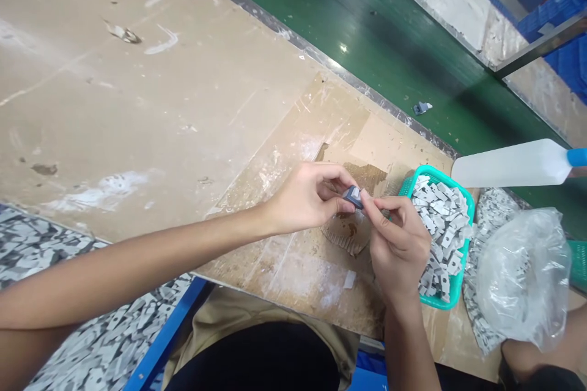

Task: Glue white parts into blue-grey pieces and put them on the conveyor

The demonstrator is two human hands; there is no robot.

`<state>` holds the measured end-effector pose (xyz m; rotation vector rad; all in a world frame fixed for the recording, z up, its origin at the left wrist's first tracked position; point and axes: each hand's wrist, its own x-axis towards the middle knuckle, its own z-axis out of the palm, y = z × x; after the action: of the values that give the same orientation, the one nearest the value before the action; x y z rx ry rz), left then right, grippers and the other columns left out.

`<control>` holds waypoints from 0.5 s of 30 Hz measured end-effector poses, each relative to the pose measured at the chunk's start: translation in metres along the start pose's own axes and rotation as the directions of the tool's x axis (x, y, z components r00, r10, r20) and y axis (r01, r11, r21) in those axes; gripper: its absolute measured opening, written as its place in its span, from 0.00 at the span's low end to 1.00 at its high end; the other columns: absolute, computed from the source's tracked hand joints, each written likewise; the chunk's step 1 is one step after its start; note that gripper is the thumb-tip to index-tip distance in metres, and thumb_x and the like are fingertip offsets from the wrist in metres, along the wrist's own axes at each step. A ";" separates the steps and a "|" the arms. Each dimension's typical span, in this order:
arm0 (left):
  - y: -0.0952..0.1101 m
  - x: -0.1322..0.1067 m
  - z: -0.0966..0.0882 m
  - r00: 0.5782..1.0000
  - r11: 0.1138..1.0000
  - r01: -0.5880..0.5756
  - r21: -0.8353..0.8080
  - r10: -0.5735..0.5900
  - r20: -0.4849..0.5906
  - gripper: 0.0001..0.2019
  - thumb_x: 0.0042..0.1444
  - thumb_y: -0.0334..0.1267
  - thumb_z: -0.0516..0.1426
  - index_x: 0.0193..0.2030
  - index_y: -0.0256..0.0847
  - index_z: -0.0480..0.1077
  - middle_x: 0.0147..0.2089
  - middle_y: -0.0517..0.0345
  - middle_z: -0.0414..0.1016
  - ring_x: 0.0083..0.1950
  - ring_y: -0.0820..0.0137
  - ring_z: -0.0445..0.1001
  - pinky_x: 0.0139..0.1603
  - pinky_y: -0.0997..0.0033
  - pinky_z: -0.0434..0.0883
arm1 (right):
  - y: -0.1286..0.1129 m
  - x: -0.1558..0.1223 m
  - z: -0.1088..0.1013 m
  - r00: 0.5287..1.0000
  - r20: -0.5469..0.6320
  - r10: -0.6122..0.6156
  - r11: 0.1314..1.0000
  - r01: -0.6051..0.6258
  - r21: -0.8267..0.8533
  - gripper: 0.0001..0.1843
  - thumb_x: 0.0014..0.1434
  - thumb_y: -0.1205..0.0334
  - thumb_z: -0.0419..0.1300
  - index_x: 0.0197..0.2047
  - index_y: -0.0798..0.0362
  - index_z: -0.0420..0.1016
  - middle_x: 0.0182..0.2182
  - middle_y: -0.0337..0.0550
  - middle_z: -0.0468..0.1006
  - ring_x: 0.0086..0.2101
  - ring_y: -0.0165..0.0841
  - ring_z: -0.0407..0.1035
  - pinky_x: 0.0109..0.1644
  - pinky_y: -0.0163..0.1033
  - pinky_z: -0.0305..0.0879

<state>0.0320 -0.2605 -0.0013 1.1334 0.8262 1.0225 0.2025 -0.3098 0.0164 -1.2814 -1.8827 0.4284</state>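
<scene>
My left hand [316, 195] pinches a small dark grey plastic part [352, 197] between thumb and fingers, above the worktop. A light grey insert shows on the part's upper face. From the other side, my right hand [398, 238] has its thumb and forefinger closed at the part's right end, touching it. Right of that hand stands a green plastic basket [468, 244], filled with small light grey pieces [441, 214] that have holes in them. A worn piece of brown cardboard [367, 174] lies beneath the hands.
A white bottle with a blue cap [509, 165] lies beyond the basket. Beside it is a clear plastic bag [523, 275] of pieces, near another person's arm. A green belt [321, 18] runs behind the worktop, with one part [422, 108] on it. Many grey parts [123, 330] fill a blue-edged bin at lower left.
</scene>
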 end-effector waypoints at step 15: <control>-0.002 0.011 -0.010 0.955 0.921 0.283 -0.270 -0.245 0.166 0.15 0.54 0.34 0.65 0.48 0.38 0.74 0.36 0.57 0.74 0.33 0.73 0.75 0.35 0.73 0.75 | 0.001 0.003 -0.004 0.991 -0.108 0.072 0.996 -0.078 -0.048 0.25 0.66 0.71 0.56 0.63 0.41 0.71 0.47 0.46 0.72 0.47 0.33 0.72 0.50 0.41 0.73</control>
<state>0.0268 -0.2470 -0.0064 0.8017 0.6775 0.8042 0.2059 -0.3074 0.0198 -1.3863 -1.7713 0.3446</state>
